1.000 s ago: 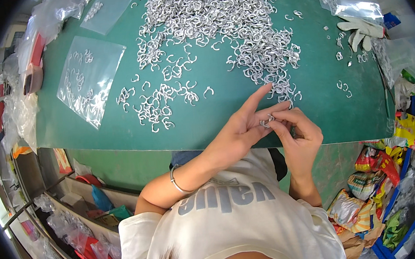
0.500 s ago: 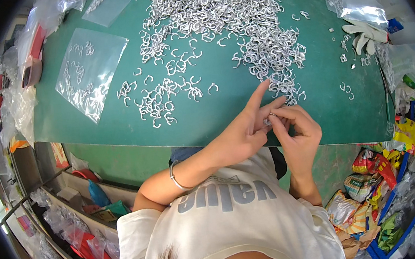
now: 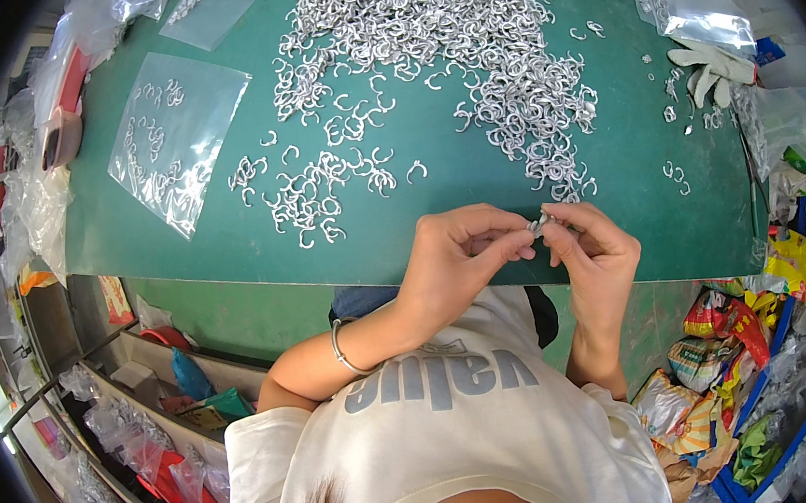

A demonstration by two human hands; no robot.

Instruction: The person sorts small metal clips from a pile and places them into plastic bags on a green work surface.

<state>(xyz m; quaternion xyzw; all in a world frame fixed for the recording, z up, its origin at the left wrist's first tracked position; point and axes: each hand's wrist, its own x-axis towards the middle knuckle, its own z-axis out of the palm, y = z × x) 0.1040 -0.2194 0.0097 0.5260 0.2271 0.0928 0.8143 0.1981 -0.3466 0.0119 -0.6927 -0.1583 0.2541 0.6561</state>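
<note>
Between the fingertips of both my hands is a small silver-grey ring-like piece (image 3: 537, 227), mostly hidden by the fingers. My left hand (image 3: 467, 260) pinches it from the left, thumb and index finger together. From the other side my right hand (image 3: 593, 245) pinches it too. Both hands are over the near edge of the green tabletop (image 3: 373, 245). Just beyond them, a big heap of small C-shaped silver-grey pieces (image 3: 429, 16) trails down toward my fingers. A smaller scatter of like pieces (image 3: 306, 201) lies to the left.
A clear plastic bag (image 3: 181, 142) with several C-shaped pieces lies left on the table. At the right are another clear bag (image 3: 691, 15), a white glove (image 3: 711, 71) and a few tiny loose parts (image 3: 675, 177). Colourful packages (image 3: 704, 358) stand below right; a drawer (image 3: 143, 373) is below left.
My left hand's fingers, stretched out before, have curled into a pinch on the small piece. My right hand has shifted slightly right and down.
</note>
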